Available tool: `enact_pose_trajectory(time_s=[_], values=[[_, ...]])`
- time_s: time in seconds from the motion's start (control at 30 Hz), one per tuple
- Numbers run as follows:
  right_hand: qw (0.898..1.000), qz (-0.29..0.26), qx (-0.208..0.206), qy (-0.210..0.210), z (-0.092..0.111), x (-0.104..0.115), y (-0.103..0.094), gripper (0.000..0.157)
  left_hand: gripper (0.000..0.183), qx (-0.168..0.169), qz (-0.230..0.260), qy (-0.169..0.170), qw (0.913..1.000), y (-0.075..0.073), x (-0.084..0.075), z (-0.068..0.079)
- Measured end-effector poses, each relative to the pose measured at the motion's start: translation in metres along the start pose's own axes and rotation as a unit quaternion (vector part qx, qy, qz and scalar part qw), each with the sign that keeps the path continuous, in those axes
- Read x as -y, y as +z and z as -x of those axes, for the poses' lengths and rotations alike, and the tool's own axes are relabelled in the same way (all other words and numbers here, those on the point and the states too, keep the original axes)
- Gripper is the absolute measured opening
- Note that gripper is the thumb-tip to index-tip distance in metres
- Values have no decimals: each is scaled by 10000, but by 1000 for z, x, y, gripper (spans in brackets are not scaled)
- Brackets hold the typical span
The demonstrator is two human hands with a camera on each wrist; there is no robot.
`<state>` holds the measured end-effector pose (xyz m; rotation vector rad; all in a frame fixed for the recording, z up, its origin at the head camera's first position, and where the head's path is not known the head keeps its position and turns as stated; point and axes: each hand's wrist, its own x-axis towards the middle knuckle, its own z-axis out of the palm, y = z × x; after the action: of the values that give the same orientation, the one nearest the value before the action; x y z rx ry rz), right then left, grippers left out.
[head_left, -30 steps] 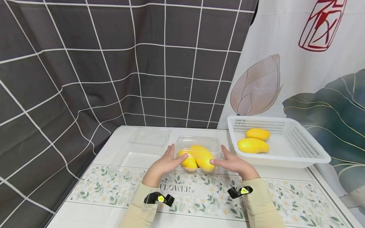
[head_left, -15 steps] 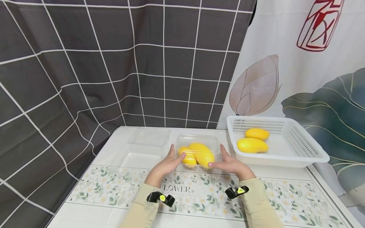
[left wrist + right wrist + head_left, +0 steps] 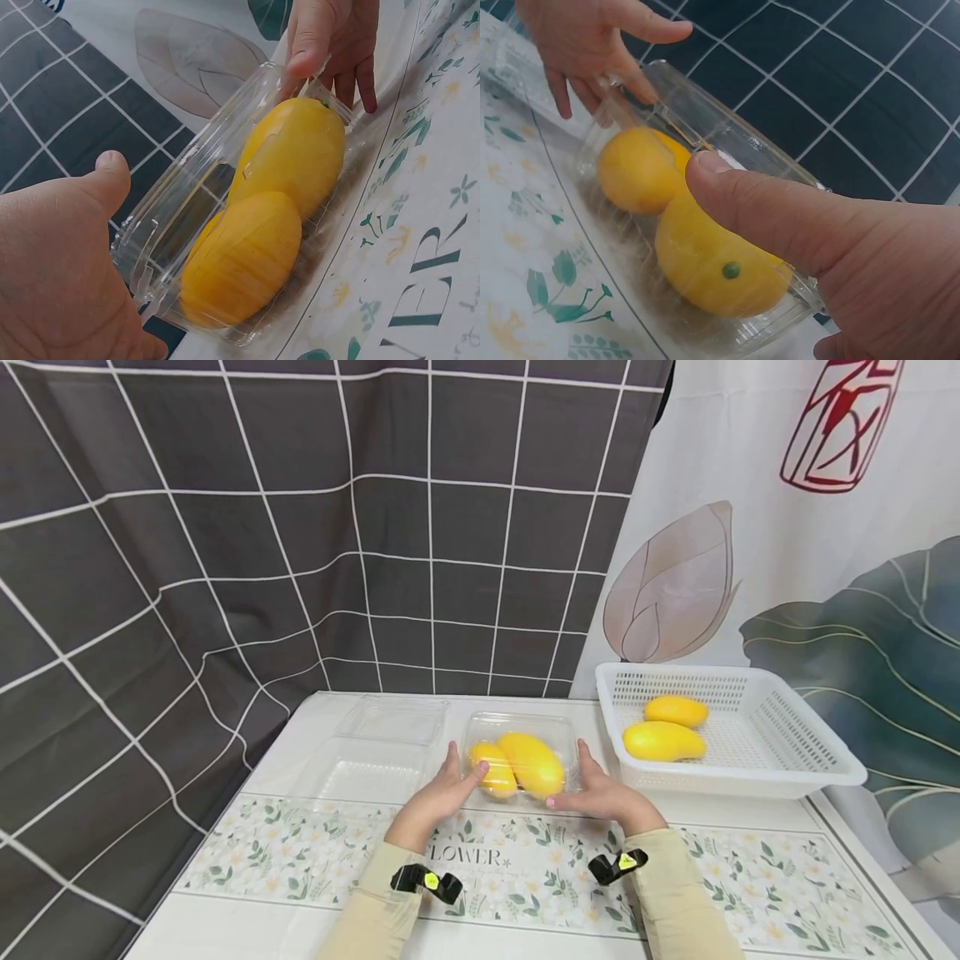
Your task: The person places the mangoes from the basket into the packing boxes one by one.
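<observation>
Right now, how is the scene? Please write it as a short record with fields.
Box: clear, two yellow fruits inside
Left hand: at the box's left side
Right hand: at the box's right side
Second box: clear, left of the first
Basket: white, right of the box, two more yellow fruits inside
Table: white, printed floral band

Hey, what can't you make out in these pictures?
Head view: the right sleeve is cut off by the bottom edge; the clear plastic at left is too faint to count its pieces.
Left wrist view: most of the left hand's fingers are hidden behind itself.
Right wrist view: most of the right hand's fingers, likewise.
</observation>
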<state>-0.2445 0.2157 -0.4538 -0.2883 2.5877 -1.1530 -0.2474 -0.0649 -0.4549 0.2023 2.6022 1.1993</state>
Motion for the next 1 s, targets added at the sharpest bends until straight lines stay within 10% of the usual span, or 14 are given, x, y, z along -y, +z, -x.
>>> enact_pose_trajectory(time_s=[0.6, 1.0], values=[[10000, 17, 52, -21, 2, -2, 0, 117, 78, -106, 276, -184, 9994, 1, 1, -1], [9776, -1940, -161, 802, -3, -9, 5, 68, 59, -529, 495, -80, 9973, 11, 4, -7]])
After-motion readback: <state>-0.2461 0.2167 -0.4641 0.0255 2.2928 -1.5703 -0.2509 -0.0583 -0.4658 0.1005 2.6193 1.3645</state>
